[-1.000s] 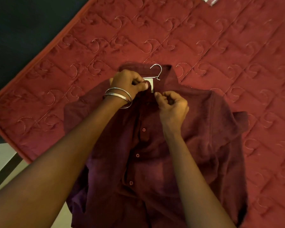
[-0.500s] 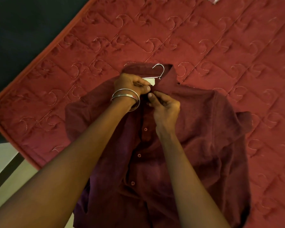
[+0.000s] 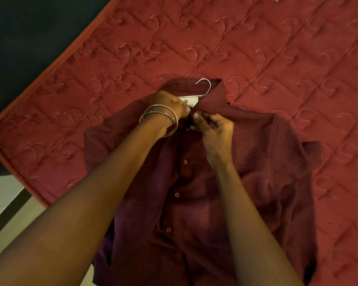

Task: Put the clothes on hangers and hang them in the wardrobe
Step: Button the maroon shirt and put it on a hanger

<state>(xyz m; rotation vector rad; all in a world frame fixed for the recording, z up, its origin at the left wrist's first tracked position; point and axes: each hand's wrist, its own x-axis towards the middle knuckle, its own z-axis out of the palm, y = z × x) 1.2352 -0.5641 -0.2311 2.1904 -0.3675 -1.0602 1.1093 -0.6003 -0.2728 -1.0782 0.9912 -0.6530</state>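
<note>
Arms: both bare to the frame edge, sleeveless.
Left wrist: thin silver metal bangles (image 3: 160,115), stacked.
Right wrist: unadorned.

Red quilted bed (image 3: 256,48) — maroon shirt (image 3: 267,162) lying on it.

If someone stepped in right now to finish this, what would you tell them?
Left hand and right hand both pinch the shirt front just below the collar, at the top button.
The shirt lies face up on the red quilt; the hanger is inside it, hook poking out of the collar.
Done: hanger inserted.
Left: finish the top button, then hang it in the wardrobe, which is out of view.
</note>
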